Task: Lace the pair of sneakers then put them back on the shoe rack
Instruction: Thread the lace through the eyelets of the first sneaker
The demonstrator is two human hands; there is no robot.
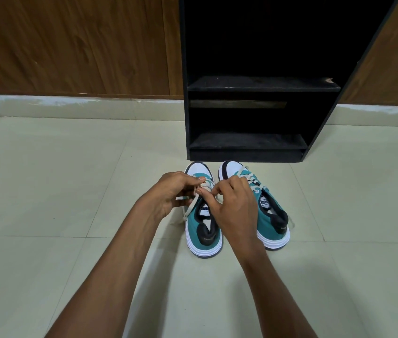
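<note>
One black shoe rack stood open against the wood-panelled wall, with two bare shelves visible and its upper part too dark to read. Just in front of its base, on the pale tiled floor, two teal-and-white sneakers sat side by side, toes toward the rack. The right sneaker appeared laced up its eyelets, with a lace end trailing on the floor beside its heel; whether it was tied could not be told. The left sneaker was the one in hand. Two hands worked over its upper eyelets: the left hand pinched the cream lace between thumb and forefinger, and the right hand pinched another part of it close by, fingers curled narrow; one free end hung to the floor at the shoe's left side. The step was judged to be the late lacing or tying of the left sneaker, so roughly the middle of the task. The next move would call for drawing the lace snug and finishing the knot before lifting both shoes onto a shelf.
</note>
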